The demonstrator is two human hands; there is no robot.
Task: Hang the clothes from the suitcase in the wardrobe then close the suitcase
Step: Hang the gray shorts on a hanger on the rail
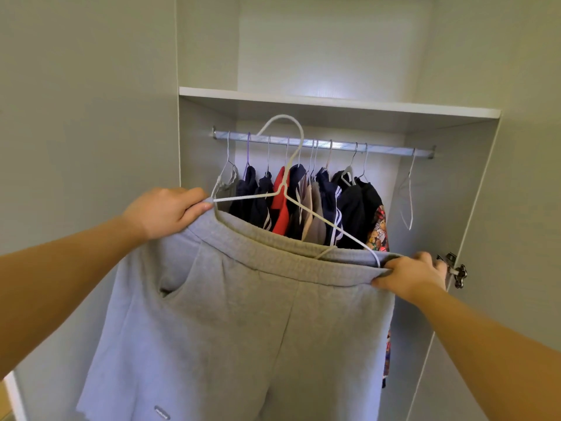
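The left hand (pixel 165 212) grips one end of the grey shorts (pixel 230 314) at the waistband. The right hand (pixel 409 276) grips the other end. The shorts sit on a white hanger (pixel 285 189), below the wardrobe rail (pixel 379 148).

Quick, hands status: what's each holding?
Left hand: grips the grey fleece sweatpants by the waistband, beside the white wire hanger.
Right hand: grips the waistband's other end.

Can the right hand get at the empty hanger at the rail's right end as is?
Probably not yet. The right hand grips the waistband of the grey sweatpants. The path looks free: the empty white wire hanger hangs alone on the metal rail, apart from the clothes.
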